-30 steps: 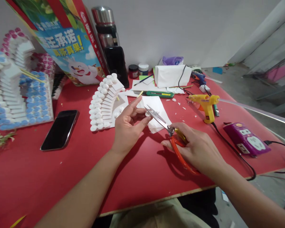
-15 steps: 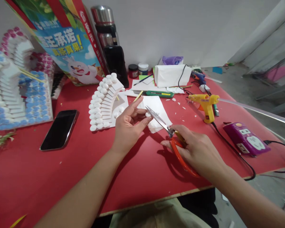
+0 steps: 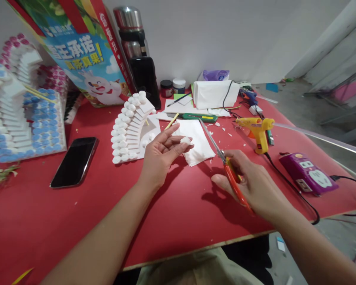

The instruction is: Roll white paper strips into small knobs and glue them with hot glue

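Note:
My left hand point(image 3: 163, 154) pinches a small white foam piece point(image 3: 185, 140) between thumb and fingers, above the red table point(image 3: 77, 213). My right hand point(image 3: 255, 186) grips orange-handled scissors point(image 3: 225, 166), blades closed and pointing up and away, a short way right of the foam piece. A white folded sheet point(image 3: 197, 144) lies under and between the two hands. A white foam stair model point(image 3: 132, 128) with round knobs stands just left of my left hand.
A black phone point(image 3: 74, 161) lies at left. A blue-and-white foam model point(image 3: 20, 118) stands far left. A yellow glue gun point(image 3: 256, 128) and a purple power strip point(image 3: 307, 174) with cables sit at right. A printed box point(image 3: 86, 59), flask, paint jars and a white box line the back.
The scissors have pulled away from the foam piece to the right and their blades have closed. My left hand keeps the white piece and has hardly moved.

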The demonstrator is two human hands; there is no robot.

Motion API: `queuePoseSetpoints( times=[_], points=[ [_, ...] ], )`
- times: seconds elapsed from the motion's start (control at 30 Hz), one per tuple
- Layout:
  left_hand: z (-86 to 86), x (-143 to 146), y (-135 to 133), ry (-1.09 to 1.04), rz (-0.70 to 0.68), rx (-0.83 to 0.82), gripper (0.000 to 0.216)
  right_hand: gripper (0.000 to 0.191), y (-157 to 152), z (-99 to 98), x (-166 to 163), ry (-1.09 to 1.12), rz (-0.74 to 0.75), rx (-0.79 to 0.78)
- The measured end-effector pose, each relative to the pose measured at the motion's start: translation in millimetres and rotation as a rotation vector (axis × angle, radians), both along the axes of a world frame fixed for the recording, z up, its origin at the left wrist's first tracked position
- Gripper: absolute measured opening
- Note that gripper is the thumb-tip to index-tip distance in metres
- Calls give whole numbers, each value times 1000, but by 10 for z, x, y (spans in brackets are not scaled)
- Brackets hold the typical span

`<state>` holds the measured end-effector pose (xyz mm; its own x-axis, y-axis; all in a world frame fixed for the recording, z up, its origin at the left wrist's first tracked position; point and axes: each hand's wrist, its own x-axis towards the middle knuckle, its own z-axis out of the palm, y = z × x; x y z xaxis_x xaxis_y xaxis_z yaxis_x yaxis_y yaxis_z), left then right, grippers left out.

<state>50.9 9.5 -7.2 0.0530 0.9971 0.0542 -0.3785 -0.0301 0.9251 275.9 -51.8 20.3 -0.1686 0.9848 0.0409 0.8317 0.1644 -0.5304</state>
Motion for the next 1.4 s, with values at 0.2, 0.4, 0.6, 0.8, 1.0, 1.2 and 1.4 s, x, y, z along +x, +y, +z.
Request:
queuePoseSetpoints(
  times=[0.2,0.4,0.6,0.8,1.0,1.2,1.4],
  points=[
    [43,6,8,-122,-42,-100,53,59,16,-36,-22,-134,63,93],
    [21,11,-1,-153,-59,-129,55,53,35,-113,-122,-183,80,168],
    [-7,13,-12,-136,-80,-112,58,52,51,-145,-116,-221,98,227],
    [-34,-6,-12,-101,-98,-94,61,52,58,-143,-131,-222,103,221],
    [-37,-10,-19,-92,-97,-95,59,48,64,-116,-134,-201,104,222],
    [-28,4,-12,-118,-92,-126,61,53,35,-118,-138,-110,83,192],
    [19,10,-18,-117,-107,-130,63,45,31,-93,-44,0,-36,104]
  ],
)
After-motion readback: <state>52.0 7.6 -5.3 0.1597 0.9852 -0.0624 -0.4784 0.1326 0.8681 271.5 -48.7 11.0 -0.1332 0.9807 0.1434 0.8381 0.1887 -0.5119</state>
